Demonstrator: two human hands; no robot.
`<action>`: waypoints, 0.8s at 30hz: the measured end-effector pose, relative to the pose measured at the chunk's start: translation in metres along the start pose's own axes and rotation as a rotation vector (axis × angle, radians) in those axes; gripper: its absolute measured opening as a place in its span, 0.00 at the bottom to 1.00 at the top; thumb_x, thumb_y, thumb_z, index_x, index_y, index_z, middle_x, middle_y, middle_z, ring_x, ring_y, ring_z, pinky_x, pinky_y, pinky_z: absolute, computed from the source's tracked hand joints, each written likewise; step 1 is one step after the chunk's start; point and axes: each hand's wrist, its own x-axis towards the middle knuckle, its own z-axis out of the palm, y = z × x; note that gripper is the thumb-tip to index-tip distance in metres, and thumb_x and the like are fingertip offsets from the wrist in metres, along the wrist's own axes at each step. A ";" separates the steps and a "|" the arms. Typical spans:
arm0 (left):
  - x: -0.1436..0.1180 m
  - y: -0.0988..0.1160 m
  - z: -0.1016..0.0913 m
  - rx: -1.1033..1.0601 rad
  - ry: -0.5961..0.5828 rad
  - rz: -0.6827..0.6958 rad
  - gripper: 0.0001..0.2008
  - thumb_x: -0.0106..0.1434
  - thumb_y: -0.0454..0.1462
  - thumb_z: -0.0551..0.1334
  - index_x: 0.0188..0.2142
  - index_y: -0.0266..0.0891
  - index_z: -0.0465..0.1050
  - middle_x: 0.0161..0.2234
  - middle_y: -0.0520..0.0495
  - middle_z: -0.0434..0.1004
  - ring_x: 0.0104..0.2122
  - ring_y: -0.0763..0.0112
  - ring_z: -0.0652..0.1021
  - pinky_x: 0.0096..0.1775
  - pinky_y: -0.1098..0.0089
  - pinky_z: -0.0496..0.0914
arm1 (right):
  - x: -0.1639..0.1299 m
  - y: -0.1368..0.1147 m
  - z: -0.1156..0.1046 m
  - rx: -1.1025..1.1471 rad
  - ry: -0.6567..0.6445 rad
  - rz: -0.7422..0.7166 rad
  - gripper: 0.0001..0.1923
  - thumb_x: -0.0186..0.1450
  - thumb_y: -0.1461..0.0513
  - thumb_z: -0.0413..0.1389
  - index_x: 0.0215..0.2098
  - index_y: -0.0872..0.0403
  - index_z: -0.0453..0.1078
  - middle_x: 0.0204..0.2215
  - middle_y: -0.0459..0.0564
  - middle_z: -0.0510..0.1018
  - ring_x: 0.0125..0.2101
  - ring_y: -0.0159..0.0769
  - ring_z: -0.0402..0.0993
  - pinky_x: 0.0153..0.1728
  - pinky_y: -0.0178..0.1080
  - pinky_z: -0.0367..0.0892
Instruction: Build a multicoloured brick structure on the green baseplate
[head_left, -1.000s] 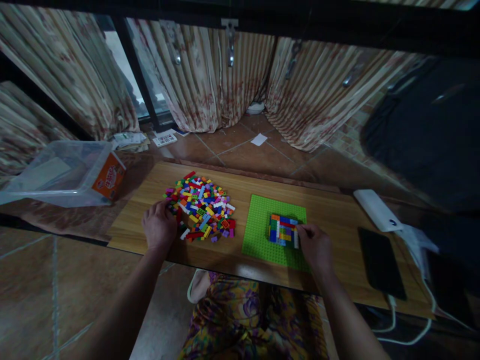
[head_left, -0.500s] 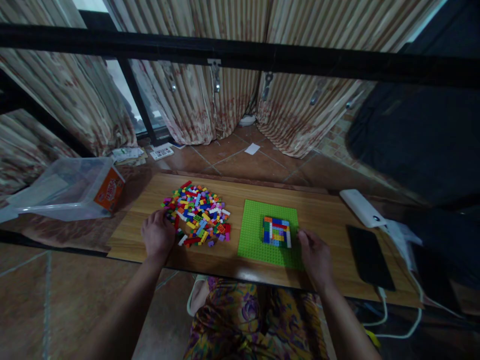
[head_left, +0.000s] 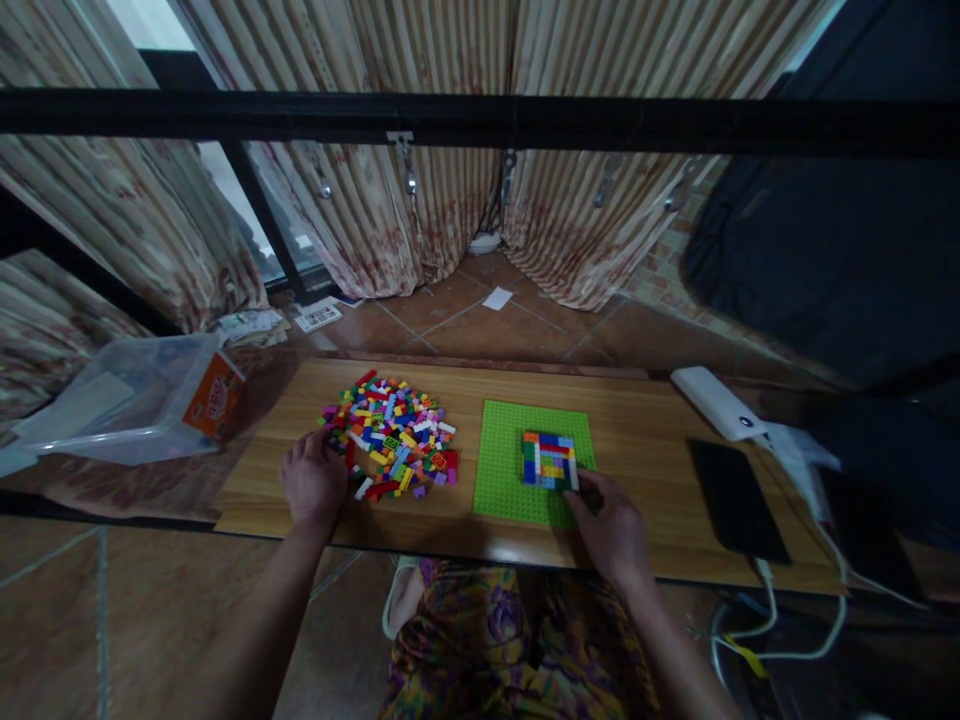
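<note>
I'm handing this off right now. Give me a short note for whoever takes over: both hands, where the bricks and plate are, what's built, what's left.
Left hand: resting at the near-left edge of the loose brick pile; whether it holds a brick can't be seen.
Right hand: at the near-right corner of the green baseplate, fingertips by the brick block.
Done: a small multicoloured block stands on the plate's right half.
Left: most bricks are loose in the pile, and much of the plate is bare.
</note>
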 end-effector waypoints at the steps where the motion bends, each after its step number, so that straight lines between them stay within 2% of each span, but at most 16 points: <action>1: 0.000 0.000 0.000 -0.004 0.001 0.001 0.18 0.62 0.32 0.52 0.48 0.38 0.74 0.45 0.40 0.76 0.44 0.56 0.73 0.45 0.59 0.66 | 0.001 0.001 0.000 0.000 0.002 -0.005 0.20 0.61 0.51 0.51 0.44 0.55 0.72 0.37 0.54 0.79 0.36 0.42 0.74 0.39 0.44 0.68; 11: -0.003 0.002 -0.001 -0.013 -0.011 -0.017 0.17 0.63 0.32 0.52 0.49 0.38 0.73 0.45 0.41 0.76 0.44 0.56 0.73 0.47 0.59 0.65 | 0.007 0.012 0.001 -0.030 -0.005 -0.020 0.23 0.60 0.48 0.51 0.44 0.55 0.73 0.35 0.55 0.79 0.33 0.43 0.74 0.36 0.44 0.67; 17: -0.004 0.002 0.000 -0.048 -0.018 -0.048 0.17 0.64 0.32 0.52 0.50 0.40 0.73 0.47 0.41 0.76 0.47 0.58 0.73 0.50 0.59 0.64 | 0.006 0.014 0.002 -0.088 -0.002 0.027 0.25 0.60 0.46 0.51 0.44 0.54 0.74 0.37 0.56 0.80 0.35 0.47 0.75 0.37 0.46 0.67; 24: -0.007 0.000 0.001 -0.065 -0.027 -0.050 0.17 0.65 0.32 0.52 0.50 0.42 0.72 0.48 0.43 0.75 0.48 0.59 0.72 0.51 0.59 0.64 | 0.016 0.021 -0.003 -0.168 -0.012 0.027 0.25 0.59 0.45 0.50 0.43 0.52 0.74 0.38 0.56 0.80 0.34 0.50 0.76 0.33 0.47 0.67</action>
